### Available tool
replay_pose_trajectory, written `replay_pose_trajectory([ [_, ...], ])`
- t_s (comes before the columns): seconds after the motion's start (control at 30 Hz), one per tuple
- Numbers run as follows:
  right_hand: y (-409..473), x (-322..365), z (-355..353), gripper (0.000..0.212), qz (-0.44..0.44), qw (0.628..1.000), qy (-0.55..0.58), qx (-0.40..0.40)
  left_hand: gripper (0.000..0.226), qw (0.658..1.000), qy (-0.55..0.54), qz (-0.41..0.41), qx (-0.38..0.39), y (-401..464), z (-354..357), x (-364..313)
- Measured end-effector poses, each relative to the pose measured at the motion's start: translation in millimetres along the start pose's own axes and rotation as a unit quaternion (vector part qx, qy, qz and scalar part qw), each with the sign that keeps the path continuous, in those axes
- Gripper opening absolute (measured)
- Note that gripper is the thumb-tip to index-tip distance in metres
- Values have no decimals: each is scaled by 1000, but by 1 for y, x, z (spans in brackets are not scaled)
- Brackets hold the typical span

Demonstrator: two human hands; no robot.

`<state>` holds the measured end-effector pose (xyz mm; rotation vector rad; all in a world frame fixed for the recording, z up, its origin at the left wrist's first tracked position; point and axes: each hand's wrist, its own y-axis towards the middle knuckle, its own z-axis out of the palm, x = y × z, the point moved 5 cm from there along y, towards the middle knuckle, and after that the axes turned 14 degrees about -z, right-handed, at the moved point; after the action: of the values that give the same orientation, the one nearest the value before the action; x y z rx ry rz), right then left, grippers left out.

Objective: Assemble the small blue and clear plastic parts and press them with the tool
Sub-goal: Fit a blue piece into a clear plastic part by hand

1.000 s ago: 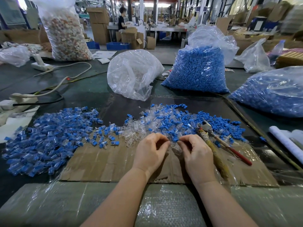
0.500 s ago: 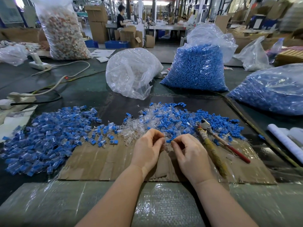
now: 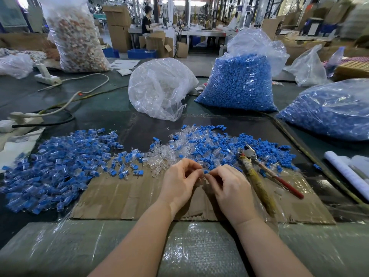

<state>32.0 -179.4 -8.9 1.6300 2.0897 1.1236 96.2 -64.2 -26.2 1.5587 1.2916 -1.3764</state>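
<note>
My left hand [image 3: 180, 181] and my right hand [image 3: 229, 186] meet fingertip to fingertip over a cardboard sheet [image 3: 123, 196]. Between them sits a small blue part [image 3: 206, 172], pinched by my right fingers. My left fingers pinch a clear part [image 3: 200, 175], mostly hidden. Just beyond lies a mixed pile of loose clear and blue parts [image 3: 199, 148]. A big heap of joined blue-and-clear pieces [image 3: 54, 166] spreads at the left. The pliers-like tool [image 3: 257, 176], with one taped handle and one red handle, lies to the right of my right hand.
A bag of clear parts [image 3: 159, 88] and a bag of blue parts [image 3: 237, 82] stand behind the pile; another blue bag [image 3: 329, 112] lies at the right. White cables and a power strip [image 3: 48, 78] cross the left of the table. A person works in the background.
My hands have drawn closer together until the fingertips touch, and the blue part now shows between them. The tool and piles have not moved.
</note>
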Motion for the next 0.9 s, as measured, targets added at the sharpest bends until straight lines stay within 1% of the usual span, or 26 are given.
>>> replay_pose_trajectory([
  [0.1,-1,-3,-1,6,14,998,52,-12,18,1000,16,4,-12,0,-2,-1],
  [0.2,0,-3,-1,20,7,997,80,7,17,999,43,11,-16,-1,-1,-2],
  [0.3,1,-2,-1,23,3,995,100,22,14,998,53,23,-22,-1,-1,-4],
  [0.43,3,0,-4,18,-8,995,98,12,13,997,66,30,-19,-2,-1,-6],
  [0.5,4,2,-4,19,-9,995,97,11,12,996,75,34,-19,-3,-1,-7],
  [0.63,5,3,-5,27,-3,996,94,11,11,997,69,37,-13,-3,0,-8],
  [0.77,5,3,-5,43,-2,996,90,9,12,998,59,34,-4,-3,0,-7],
  [0.83,5,3,-5,43,0,996,89,8,12,998,57,33,-1,-2,-1,-7],
  [0.9,4,2,-4,37,1,996,86,4,11,999,45,27,3,-2,-1,-6],
])
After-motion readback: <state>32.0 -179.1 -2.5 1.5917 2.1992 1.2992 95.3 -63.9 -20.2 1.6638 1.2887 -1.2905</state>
